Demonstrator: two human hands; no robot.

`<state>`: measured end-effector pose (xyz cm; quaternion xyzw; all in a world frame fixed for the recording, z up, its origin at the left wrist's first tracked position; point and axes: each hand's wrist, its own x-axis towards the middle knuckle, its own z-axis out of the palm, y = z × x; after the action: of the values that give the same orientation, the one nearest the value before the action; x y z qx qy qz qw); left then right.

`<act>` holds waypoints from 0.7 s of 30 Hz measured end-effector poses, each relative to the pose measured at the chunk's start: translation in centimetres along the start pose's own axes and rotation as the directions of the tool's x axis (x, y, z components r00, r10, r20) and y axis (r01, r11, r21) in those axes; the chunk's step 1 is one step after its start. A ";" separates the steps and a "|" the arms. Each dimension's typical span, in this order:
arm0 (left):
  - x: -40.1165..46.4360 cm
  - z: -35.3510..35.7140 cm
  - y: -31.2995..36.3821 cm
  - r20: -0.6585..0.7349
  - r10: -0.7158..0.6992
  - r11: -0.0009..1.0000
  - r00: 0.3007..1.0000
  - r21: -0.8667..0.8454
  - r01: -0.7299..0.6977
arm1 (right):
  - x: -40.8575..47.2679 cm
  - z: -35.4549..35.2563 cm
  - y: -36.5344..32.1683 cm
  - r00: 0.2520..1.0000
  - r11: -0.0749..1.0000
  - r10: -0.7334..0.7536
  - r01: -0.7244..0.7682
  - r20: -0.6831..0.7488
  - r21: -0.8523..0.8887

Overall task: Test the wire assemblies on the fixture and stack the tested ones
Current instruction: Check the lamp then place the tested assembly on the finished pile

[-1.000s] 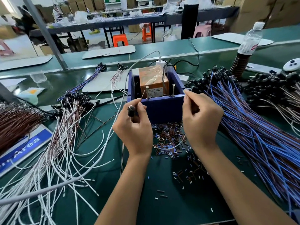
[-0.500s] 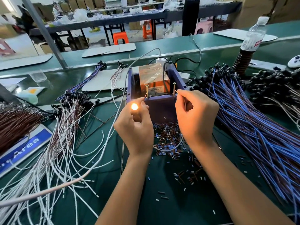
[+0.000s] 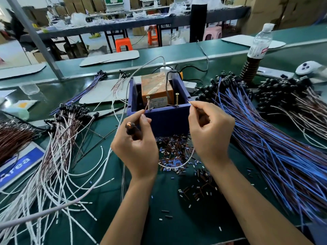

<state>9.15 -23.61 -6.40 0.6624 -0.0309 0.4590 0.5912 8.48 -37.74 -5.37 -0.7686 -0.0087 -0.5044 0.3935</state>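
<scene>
A blue box fixture (image 3: 166,119) stands in the middle of the green bench, with an orange block and two upright brass screws (image 3: 177,99) inside. My left hand (image 3: 137,144) grips a wire assembly's black lamp head (image 3: 130,127), which glows faintly, and pinches a bare wire end beside the left screw (image 3: 148,103). My right hand (image 3: 210,133) pinches the other wire end just right of the fixture's corner. The white wire (image 3: 177,166) loops down between both hands.
A pile of white-and-brown assemblies (image 3: 58,147) lies left, a big blue-and-brown bundle (image 3: 276,144) right, with black lamp heads behind. Cut insulation bits (image 3: 173,151) litter the bench before the fixture. A water bottle (image 3: 259,43) stands back right.
The lamp lit brightly half a second ago and now only glows dimly. My right hand has drawn its wire end away from the right screw.
</scene>
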 end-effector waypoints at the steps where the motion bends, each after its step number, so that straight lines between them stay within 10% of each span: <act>1: -0.4 0.3 0.7 0.015 -0.006 1.000 1.000 -0.030 0.007 | 0.3 -0.7 0.0 1.000 1.000 0.002 -0.002 -0.004 -0.004; 8: -4.4 9.2 8.4 0.291 -0.181 0.933 0.939 -0.251 0.257 | 5.0 -11.5 4.1 0.982 0.974 0.149 -0.165 -0.114 -0.153; 16: -11.5 22.6 15.9 0.785 -0.492 0.586 0.376 -0.021 0.810 | 8.9 -28.1 10.3 0.875 0.677 0.323 -0.480 -0.361 -0.558; 21: -14.6 27.0 18.5 0.859 -0.477 0.577 0.185 0.148 0.803 | 9.1 -29.4 9.8 0.998 0.577 0.045 -0.062 -0.044 -0.814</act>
<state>5.35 -58.37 1.44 0.6268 -0.1004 -0.2277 0.7384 -5.66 -66.03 1.24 -0.8585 0.2506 -0.4472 0.0120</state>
